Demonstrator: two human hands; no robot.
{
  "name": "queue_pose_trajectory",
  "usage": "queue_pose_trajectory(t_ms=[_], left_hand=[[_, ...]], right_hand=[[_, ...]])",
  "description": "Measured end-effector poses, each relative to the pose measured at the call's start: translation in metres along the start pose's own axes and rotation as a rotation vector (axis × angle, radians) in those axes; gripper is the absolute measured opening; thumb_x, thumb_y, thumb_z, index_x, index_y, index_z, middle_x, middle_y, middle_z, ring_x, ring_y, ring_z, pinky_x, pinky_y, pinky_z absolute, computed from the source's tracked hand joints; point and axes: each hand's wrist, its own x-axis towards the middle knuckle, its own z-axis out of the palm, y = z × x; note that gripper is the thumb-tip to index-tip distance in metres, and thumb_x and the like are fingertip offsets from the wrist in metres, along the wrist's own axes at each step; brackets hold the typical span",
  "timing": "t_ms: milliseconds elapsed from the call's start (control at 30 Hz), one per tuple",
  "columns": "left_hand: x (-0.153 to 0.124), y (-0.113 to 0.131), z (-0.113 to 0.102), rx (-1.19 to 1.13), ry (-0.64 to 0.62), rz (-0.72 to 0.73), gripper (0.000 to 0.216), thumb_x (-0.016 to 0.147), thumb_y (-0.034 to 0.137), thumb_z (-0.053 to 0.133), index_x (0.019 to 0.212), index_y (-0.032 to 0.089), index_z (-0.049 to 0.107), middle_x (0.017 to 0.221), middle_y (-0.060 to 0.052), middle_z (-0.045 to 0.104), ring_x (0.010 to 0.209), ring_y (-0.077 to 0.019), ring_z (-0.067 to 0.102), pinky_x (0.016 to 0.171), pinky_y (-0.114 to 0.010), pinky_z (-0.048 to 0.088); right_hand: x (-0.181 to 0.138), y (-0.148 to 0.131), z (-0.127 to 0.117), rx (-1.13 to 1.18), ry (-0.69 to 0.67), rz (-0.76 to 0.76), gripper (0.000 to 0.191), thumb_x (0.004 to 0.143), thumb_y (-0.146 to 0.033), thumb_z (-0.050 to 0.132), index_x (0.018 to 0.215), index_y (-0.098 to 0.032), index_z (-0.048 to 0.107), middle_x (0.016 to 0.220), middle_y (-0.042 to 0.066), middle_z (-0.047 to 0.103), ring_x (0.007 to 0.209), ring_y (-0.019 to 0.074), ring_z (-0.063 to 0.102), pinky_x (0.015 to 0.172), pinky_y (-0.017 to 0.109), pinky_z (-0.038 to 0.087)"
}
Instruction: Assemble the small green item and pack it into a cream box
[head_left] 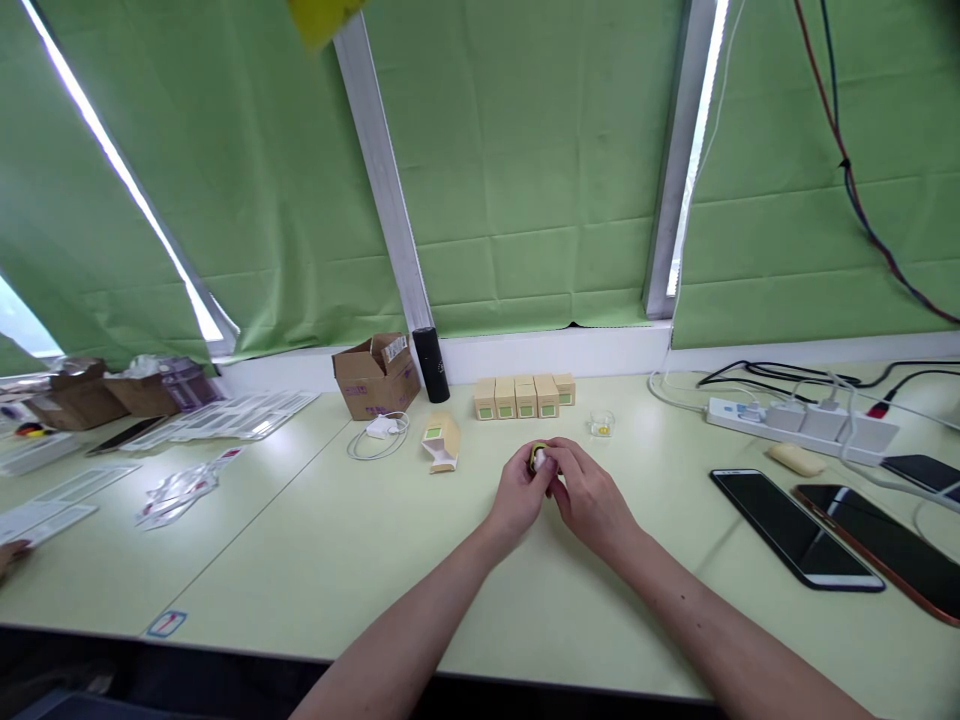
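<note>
Small black, yellow and white item [538, 457] between fingers [568, 455]

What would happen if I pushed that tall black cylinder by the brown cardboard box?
The black cylinder might tip, because it stands tall on a narrow base. If it fell over, it could roll, since its sides look round. It's probably stiff, with smooth, straight sides, but I can't tell how heavy it is.

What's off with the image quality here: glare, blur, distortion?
Head view: daylight beside the green blinds is burnt out; clear packets glare; the yellow thing up top is blurred; window posts slant, perhaps lens distortion; the handheld item is too small to make out.
</note>
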Motion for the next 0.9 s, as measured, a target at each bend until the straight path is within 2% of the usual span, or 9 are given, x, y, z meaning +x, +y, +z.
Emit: queue_pose_trajectory(t_ms=[133, 467, 900], left_hand=[[0.0000, -0.0003, -0.0001, 0.025, -0.005, -0.002, 0.050, 0.087, 0.057, 0.072, 0.111, 0.014, 0.066, 0.085, -0.003, 0.062, 0.067, -0.0117, 0.050, 0.061, -0.026, 0.043], [0.0003, -0.0022, -0.0002, 0.048, 0.005, -0.006, 0.046, 0.088, 0.057, 0.071, 0.106, 0.015, 0.067, 0.081, -0.002, 0.061, 0.065, -0.0118, 0.049, 0.060, -0.026, 0.040], [-0.0012, -0.0027, 0.0002, 0.052, 0.019, 0.021, 0.038, 0.092, 0.052, 0.068, 0.107, 0.016, 0.067, 0.092, -0.006, 0.068, 0.079, -0.0155, 0.059, 0.073, -0.028, 0.047]], right_hand=[[0.0006, -0.0007, 0.0007, -0.018, 0.005, 0.009, 0.032, 0.095, -0.004, 0.044, 0.120, -0.021, 0.054, 0.121, 0.014, 0.068, 0.106, 0.0261, 0.070, 0.076, 0.039, 0.064], [0.0016, -0.0003, 0.0023, -0.037, 0.003, 0.008, 0.029, 0.095, -0.005, 0.042, 0.116, -0.021, 0.053, 0.118, 0.014, 0.068, 0.102, 0.0257, 0.070, 0.074, 0.038, 0.063], [0.0030, -0.0015, 0.0031, -0.052, 0.002, 0.006, 0.029, 0.093, -0.004, 0.042, 0.114, -0.021, 0.053, 0.117, 0.015, 0.068, 0.097, 0.0249, 0.069, 0.069, 0.036, 0.062]])
